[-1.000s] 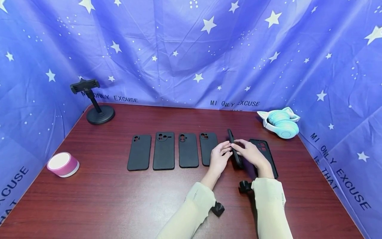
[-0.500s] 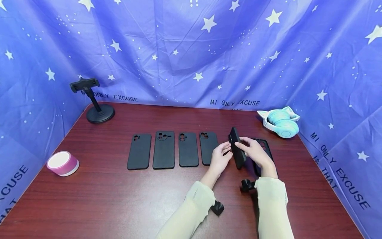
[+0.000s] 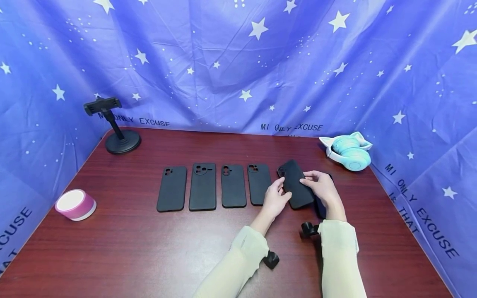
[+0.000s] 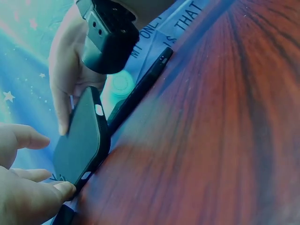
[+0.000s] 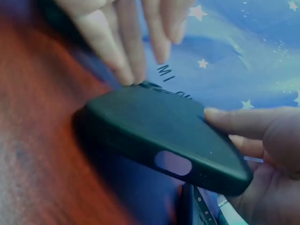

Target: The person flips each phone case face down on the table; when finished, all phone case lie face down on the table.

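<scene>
My right hand pinches the right edge of a black phone case, thumb on its back. The case is tilted over the table, its back turned up and its camera cutout at the far left corner. A slot in its end shows in the right wrist view. My left hand is at the case's left side, relaxed fingertips touching its edge. Under the right hand another black phone case is mostly hidden. To the left, several black phone cases lie in a row, backs up.
Blue and white cat-ear headphones lie at the back right. A black phone stand stands at the back left, and a pink and white round object sits at the left edge. Starry blue cloth borders the red-brown table.
The held case has turned from nearly edge-on to back up, leaning lower over the table. My right hand turned with it; the left hand has moved slightly. The head view has shifted a little.
</scene>
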A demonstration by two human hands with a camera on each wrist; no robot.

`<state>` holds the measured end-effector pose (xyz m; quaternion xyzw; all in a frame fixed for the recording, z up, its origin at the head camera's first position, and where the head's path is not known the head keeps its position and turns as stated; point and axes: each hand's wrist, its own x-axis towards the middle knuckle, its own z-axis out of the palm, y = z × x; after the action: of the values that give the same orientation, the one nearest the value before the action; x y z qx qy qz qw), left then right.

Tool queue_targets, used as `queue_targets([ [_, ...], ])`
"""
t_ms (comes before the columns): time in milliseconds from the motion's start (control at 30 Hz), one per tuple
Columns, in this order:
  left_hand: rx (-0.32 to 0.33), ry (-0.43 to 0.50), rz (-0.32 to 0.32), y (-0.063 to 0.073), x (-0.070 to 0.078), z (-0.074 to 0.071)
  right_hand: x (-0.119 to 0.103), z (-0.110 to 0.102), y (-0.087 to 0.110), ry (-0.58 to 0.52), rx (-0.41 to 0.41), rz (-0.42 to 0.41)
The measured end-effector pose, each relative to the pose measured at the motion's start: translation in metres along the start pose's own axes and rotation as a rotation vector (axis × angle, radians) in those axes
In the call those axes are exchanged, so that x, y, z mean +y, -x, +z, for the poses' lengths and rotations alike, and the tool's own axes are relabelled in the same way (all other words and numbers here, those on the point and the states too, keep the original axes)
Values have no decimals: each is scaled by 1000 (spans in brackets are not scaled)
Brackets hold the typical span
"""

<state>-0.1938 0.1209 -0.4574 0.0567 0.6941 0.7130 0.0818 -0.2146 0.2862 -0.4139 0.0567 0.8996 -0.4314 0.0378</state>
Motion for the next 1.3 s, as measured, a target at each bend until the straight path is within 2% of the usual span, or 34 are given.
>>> queue_targets([
  [167,-25,-28,3,-2,-1,-1,-1,6,-2,203,48,53],
  [267,-22,-27,4,-3,-1,-1,-1,9,-3,270,39,82],
  [433,10,-30,-18,-3,-1,-1,-3,15,-4,253,19,112],
  [700,41,-97,-39,-3,0,0,-5,21,-6,330,45,72],
  [1167,25,-127,-44,-2,1,-2,-2,22,-7,316,43,53],
  [1300,30,-135,-41,-1,2,-2,0,20,-6,292,12,28],
])
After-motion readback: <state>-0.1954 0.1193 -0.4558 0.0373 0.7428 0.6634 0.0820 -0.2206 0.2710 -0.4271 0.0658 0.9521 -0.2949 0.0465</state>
